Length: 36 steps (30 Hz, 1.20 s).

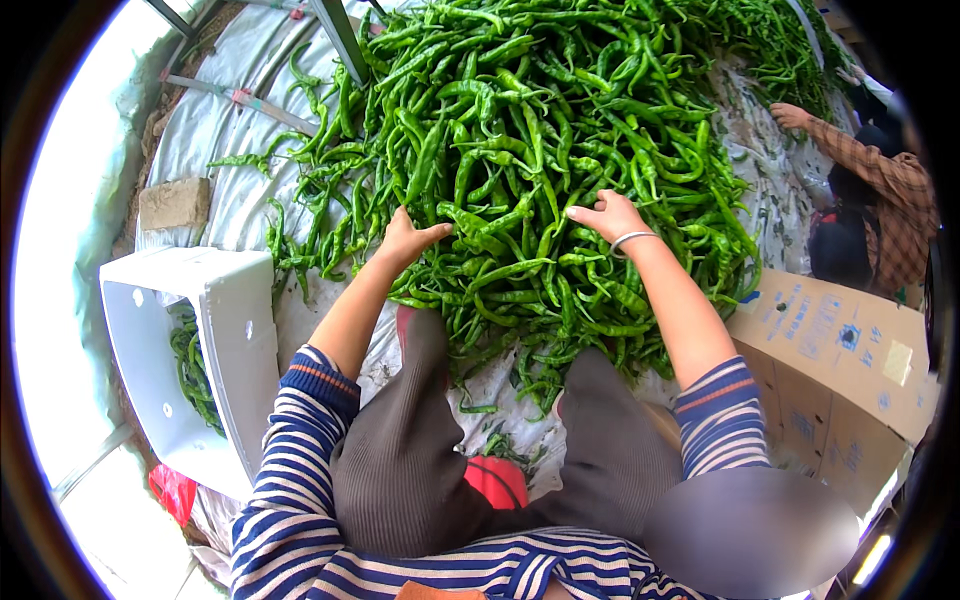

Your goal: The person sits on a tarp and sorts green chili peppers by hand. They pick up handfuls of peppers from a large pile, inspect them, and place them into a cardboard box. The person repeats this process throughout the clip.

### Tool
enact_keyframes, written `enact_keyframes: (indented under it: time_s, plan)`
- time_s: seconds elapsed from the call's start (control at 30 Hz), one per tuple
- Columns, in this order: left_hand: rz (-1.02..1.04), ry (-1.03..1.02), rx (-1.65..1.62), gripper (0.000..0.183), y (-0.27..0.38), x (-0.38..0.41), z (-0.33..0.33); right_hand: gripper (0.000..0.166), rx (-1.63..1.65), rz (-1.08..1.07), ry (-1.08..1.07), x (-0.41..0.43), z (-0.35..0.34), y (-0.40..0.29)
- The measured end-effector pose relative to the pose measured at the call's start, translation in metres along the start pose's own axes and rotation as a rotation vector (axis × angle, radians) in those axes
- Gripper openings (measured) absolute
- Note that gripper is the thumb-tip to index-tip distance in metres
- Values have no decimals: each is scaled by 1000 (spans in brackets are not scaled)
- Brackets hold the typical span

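Note:
A large heap of long green chili peppers (510, 150) spreads over the white plastic sheeting before me. My left hand (409, 238) is at the near left part of the heap, thumb and fingers spread, with no pepper plainly held. To its right, my right hand (612, 217) reaches over the peppers, a light bangle (631, 238) on its wrist. Its thumb points left, apart from the raised fingers, close to a pepper; I see nothing gripped in it. Some fingers of both hands are partly hidden.
A white foam box (232, 300) lies on its side at left, with peppers inside. Beyond it are a brick (174, 204) and a metal post (341, 41). Cardboard boxes (840, 345) stand at right. Another person (885, 187) works farther right. A red object (495, 481) sits between my legs.

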<state>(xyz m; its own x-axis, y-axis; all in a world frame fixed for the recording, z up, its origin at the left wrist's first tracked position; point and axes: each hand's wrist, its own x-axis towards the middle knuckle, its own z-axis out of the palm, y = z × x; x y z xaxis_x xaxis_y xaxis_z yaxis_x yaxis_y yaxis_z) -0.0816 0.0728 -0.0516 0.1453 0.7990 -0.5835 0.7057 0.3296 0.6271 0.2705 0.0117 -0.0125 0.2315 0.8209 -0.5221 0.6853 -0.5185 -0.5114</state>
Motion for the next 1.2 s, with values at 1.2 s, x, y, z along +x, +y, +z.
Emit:
enact_keyframes:
  time_s: [1.2]
  plan:
    - [-192,-340,-860,63,-19,45,20,89,835,349,-138,-10,50,18]
